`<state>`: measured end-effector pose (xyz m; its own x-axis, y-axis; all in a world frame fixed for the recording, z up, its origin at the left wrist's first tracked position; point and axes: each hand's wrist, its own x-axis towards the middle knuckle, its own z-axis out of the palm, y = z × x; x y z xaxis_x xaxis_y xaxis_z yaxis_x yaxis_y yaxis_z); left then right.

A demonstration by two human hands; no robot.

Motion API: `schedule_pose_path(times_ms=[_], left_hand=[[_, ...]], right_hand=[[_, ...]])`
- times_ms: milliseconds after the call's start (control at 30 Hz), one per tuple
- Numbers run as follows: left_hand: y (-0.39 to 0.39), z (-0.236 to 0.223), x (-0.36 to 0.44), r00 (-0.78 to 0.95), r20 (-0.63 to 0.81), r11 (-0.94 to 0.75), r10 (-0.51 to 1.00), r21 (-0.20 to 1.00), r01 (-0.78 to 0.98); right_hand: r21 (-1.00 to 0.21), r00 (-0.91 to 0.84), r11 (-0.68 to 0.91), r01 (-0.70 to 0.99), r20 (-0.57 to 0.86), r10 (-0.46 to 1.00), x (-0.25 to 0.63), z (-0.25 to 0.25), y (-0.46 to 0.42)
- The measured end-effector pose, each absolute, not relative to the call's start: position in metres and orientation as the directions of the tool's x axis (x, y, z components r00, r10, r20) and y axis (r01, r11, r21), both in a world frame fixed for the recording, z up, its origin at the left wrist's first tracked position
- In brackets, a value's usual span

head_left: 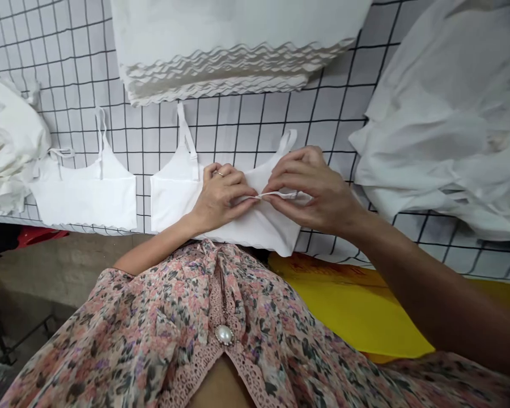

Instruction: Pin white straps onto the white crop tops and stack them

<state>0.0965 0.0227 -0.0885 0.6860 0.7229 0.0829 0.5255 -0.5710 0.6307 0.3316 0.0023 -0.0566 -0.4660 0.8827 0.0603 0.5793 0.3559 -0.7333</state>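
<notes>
The left forearm [159, 243] and right forearm [412, 272] angle inward. The left hand [223, 195] and right hand [314, 190] nearly meet, each in a fingertip pinch with bent knuckles.

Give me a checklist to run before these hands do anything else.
1. Left hand pinching the narrow white strap: ok.
2. Right hand pinching it close by: ok.
3. White top under the hands smooth: not ok, creased.
4. Second top apart from it: ok, gridded cloth shows between.
5. Strap free of twists where pinched: cannot tell, fingertips cover it.
</notes>
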Motion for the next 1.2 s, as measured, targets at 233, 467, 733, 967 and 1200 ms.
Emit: schedule_pose_path(times_ms=[233, 467, 733, 967, 1200], left_hand=[[0.02, -0.092, 0.095, 0.689, 0.132, -0.593, 0.712, 0.64, 0.489], [0.024, -0.094, 0.093, 0.696, 0.102, -0.577, 0.711, 0.65, 0.494], [0.029, -0.093, 0.094, 0.688, 0.132, -0.604, 0.714, 0.614, 0.509], [0.03, -0.09, 0.092, 0.686, 0.092, -0.605, 0.722, 0.566, 0.56], [0.027, -0.083, 0.082, 0.63, 0.188, -0.64, 0.753, 0.432, 0.636]], right_hand=[[-0.707, -0.489, 0.43, 0.561, 0.136, 0.862, 0.324, -0.059, 0.001], [-0.708, -0.498, 0.374, 0.599, 0.036, 0.867, 0.33, -0.058, 0.01], [-0.749, -0.583, 0.297, 0.592, -0.144, 0.799, 0.37, -0.031, 0.064], [-0.704, -0.554, 0.288, 0.649, -0.178, 0.813, 0.378, -0.028, 0.12], [-0.457, -0.308, 0.224, 0.861, -0.116, 0.944, 0.358, -0.045, 0.096]])
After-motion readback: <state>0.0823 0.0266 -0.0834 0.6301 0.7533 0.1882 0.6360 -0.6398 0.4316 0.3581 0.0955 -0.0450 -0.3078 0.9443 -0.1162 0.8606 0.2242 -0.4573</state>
